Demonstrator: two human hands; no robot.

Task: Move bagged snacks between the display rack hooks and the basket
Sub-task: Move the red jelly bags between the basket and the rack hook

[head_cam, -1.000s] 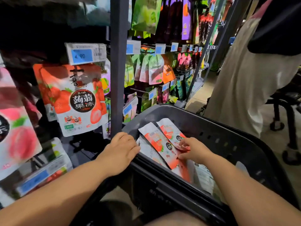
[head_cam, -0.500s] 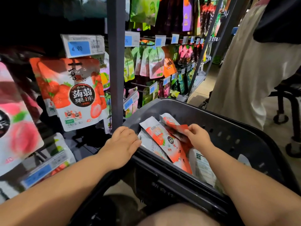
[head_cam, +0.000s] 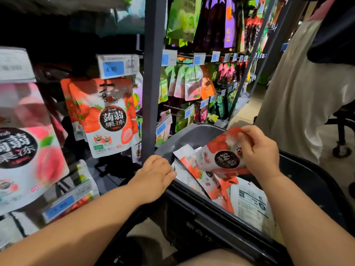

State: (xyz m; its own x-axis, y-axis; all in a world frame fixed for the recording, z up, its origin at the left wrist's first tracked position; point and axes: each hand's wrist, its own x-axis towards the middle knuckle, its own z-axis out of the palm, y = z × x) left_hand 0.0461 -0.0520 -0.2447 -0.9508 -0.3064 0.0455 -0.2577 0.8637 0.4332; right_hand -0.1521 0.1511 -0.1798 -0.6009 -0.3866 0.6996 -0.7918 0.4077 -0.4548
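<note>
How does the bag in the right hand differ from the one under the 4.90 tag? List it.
Held bag is tilted, pinched by the right hand over the basket; hanging bag hangs upright on the rack. Held bag looks crumpled; hanging bag flat. Both show strawberries and a dark round label.

Close head view, down onto basket (head_cam: 192, 137)

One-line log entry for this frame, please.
right hand: pinches strawberry jelly bag, held over basket | left hand: grips basket rim | rack: matching bags hanging | other bags: lying in basket
</note>
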